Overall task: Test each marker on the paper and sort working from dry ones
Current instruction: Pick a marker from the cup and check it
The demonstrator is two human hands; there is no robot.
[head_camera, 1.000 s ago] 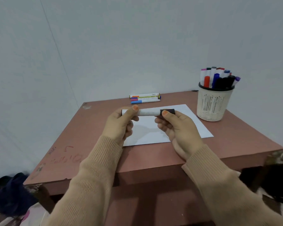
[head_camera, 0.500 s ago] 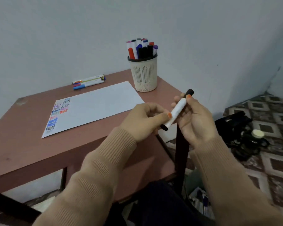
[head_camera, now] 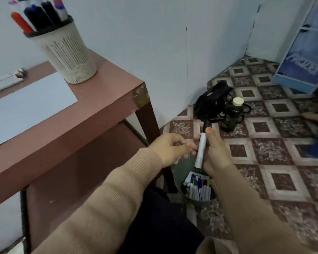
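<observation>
- Hands moved from table (head_camera: 99, 110) to above floor bin (head_camera: 178, 182).
- Likely light and stiff, the marker (head_camera: 200, 151) is pinched mid-barrel by the right hand (head_camera: 217, 153); left hand (head_camera: 167, 149) curls beside it, contact unclear.

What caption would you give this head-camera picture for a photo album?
Right hand holds a black-capped marker above a floor bin of sorted markers, beside the table.

1. A black bag (head_camera: 211, 99) is lying on the patterned floor tiles (head_camera: 281, 180), close to the wall (head_camera: 173, 52).
2. A dark bottle (head_camera: 231, 116) with a pale cap is standing just beside the bag.
3. A blue cabinet (head_camera: 305, 66) is standing farther back.
</observation>
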